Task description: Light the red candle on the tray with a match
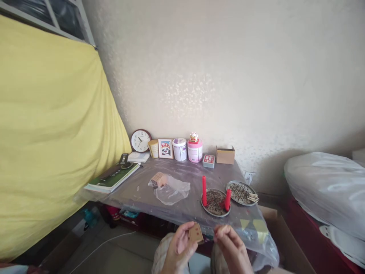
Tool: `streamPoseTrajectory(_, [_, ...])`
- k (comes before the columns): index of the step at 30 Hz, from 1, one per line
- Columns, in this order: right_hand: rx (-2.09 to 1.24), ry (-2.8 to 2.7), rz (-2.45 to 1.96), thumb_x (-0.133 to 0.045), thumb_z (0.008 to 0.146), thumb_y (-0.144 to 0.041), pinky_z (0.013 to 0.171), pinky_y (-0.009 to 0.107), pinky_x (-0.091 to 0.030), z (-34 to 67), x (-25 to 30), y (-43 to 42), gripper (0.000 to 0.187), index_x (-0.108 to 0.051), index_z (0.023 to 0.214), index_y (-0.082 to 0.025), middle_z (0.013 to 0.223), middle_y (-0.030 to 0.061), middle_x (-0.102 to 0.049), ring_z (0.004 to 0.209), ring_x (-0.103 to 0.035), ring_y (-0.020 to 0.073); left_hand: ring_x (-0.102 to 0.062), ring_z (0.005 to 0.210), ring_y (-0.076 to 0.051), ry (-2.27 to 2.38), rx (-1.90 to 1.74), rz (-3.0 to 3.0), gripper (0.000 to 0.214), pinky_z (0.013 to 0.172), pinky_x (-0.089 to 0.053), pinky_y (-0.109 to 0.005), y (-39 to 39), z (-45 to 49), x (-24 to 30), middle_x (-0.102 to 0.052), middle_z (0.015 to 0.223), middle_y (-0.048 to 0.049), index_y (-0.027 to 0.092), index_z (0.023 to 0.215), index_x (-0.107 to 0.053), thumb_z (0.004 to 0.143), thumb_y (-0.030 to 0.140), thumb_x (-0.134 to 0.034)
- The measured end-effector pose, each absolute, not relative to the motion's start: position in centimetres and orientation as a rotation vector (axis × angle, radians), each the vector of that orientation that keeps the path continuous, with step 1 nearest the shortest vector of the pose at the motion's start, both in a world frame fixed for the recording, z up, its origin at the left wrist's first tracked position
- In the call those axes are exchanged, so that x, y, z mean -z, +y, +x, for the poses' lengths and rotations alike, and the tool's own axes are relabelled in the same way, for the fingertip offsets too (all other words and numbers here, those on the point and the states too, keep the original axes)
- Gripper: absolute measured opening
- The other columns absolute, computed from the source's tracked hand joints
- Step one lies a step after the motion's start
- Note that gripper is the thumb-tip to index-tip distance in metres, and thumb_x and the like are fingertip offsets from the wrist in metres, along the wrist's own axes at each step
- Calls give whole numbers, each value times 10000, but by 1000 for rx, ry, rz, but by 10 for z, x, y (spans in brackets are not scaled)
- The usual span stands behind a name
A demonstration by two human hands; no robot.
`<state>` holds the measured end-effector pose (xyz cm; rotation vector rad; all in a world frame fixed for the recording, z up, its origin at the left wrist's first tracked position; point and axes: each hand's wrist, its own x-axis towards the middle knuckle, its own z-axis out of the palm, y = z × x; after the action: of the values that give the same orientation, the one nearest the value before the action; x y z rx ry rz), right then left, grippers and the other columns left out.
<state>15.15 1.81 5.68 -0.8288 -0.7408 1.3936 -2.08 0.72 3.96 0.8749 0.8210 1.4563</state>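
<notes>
My left hand point(180, 249) grips a small brown matchbox point(195, 233) with red marks on its face, just in front of the table edge. To its right, my right hand point(232, 247) is closed in a pinch on a match, mostly hidden; only a reddish tip shows at the fingertips. Beyond the hands, a tall red candle point(204, 190) and a short red candle point(227, 199) stand upright on a round metal plate point(216, 213) with dark specks. A second speckled plate point(238, 187) behind it carries several pale sticks point(253, 198).
A clear plastic bag point(172, 190) and a small cardboard packet point(158, 179) lie mid-table. Books point(112, 177) are at the left. Along the wall stand a clock point(141, 140), a panda picture point(165, 148), tubs point(179, 149), a tin point(209, 161) and an open box point(225, 155).
</notes>
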Motion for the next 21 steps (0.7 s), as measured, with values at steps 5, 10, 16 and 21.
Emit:
streamPoseTrajectory(5, [-1544,-384,-734,-999,514,-285,619,156,-580,158,-78,29,354,-720,710,-189,705,-47,-702,591,-637,66,-679,1107,-223,866,-1381,928,409,980,-506,-318,-1,-29,-57,-791,1135,-37,321,1100,-751,711,418,-834])
streamPoseTrajectory(10, [-1535,-348,-735,-1008,500,-245,590,153,-590,152,-91,30,504,-742,926,-203,686,-62,-709,580,-655,63,-664,1107,-202,891,-1353,957,409,977,-493,-277,-6,-30,-65,-784,1135,-22,321,1115,-740,724,403,-825])
streamPoseTrajectory(16, [-1535,-414,-719,-973,573,-294,608,162,-583,147,-96,27,417,-723,893,-200,694,-48,-724,607,-673,78,-675,1100,-246,887,-1361,940,398,979,-509,-342,-9,-27,-67,-787,1120,-60,267,1122,-731,749,382,-806])
streamPoseTrajectory(21, [-1401,-601,-820,-905,658,-461,680,188,-571,143,-102,23,362,-692,775,-193,722,-7,-756,659,-690,102,-652,1194,-250,884,-1315,930,386,1030,-493,-341,-11,-24,-72,-778,1202,-48,290,1137,-723,769,390,-790])
